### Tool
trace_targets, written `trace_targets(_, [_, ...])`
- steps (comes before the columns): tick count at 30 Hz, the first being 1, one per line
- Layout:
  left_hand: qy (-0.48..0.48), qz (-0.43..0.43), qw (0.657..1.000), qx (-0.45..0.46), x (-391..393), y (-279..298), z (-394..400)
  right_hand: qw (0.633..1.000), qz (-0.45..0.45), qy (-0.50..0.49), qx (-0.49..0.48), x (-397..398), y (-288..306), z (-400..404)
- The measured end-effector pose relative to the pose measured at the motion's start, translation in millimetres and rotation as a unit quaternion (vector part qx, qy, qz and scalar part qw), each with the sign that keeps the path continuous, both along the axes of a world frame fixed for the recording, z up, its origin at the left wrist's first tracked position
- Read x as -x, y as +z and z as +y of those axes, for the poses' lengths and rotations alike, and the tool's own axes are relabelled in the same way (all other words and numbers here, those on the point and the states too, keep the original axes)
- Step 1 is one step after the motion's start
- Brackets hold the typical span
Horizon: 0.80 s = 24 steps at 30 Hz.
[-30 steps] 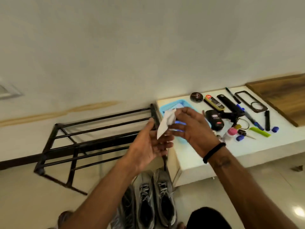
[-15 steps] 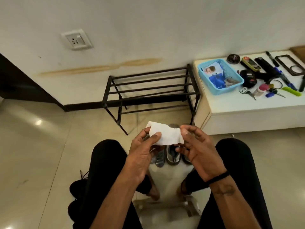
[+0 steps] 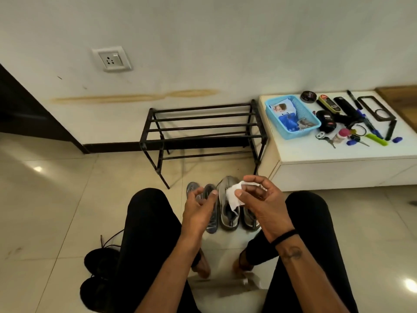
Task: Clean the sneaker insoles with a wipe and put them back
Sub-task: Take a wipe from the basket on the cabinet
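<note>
Wipe (image 3: 234, 197) pinched in the right hand (image 3: 259, 204), left hand (image 3: 198, 208) loose and empty (insoles (image 3: 211, 213) waiting at frame centre), so he's readying to pick one up, I'd say.

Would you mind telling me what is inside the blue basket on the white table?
The blue basket holds a white packet with a printed picture, a blue item and a small brownish object. Anything beneath them is covered, and its near wall hides the bottom edge.
</note>
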<state>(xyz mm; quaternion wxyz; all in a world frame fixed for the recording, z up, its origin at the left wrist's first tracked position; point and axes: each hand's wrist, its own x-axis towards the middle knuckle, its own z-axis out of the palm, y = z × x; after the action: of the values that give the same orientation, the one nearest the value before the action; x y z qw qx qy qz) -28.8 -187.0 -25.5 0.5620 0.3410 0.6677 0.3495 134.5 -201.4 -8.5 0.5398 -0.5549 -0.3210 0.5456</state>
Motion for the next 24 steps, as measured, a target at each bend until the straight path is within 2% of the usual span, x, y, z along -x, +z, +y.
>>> trace_targets(2, [-0.031, 0.048, 0.998, -0.015, -1.7, -5.6, -0.7, 0.994, -0.109, 0.021, -0.015, 0.3, -1.0, -1.9])
trace_targets(3, [-0.049, 0.027, 0.998, -0.011, -4.3, -5.6, -0.3, 0.987, -0.153, 0.036, -0.023, 0.9, -1.7, -2.7])
trace_targets(5, [-0.068, -0.076, 0.994, 0.038, -10.2, -1.5, 0.4, 0.974, -0.214, 0.073, -0.034, 3.6, -3.4, -4.2])
trace_targets(8, [-0.047, -0.248, 0.961, 0.113, -14.3, 6.2, -1.1, 0.962, -0.236, 0.133, -0.044, 10.8, -5.5, -7.7])
trace_targets(11, [-0.036, -0.336, 0.932, 0.129, -10.9, 7.5, 3.1, 0.950, -0.245, 0.187, -0.051, 16.4, -7.2, -10.2])
trace_targets(16, [-0.026, -0.362, 0.924, 0.118, -9.0, 5.4, 6.5, 0.950, -0.250, 0.177, -0.067, 16.5, -7.7, -9.0])
trace_targets(21, [-0.015, -0.358, 0.930, 0.087, -12.7, 4.0, 8.7, 0.950, -0.298, 0.072, -0.066, 12.1, -11.3, -5.8])
trace_targets(24, [-0.018, -0.341, 0.937, 0.079, -14.7, -1.2, 9.7, 0.955, -0.291, 0.004, -0.058, 6.5, -11.6, -3.0])
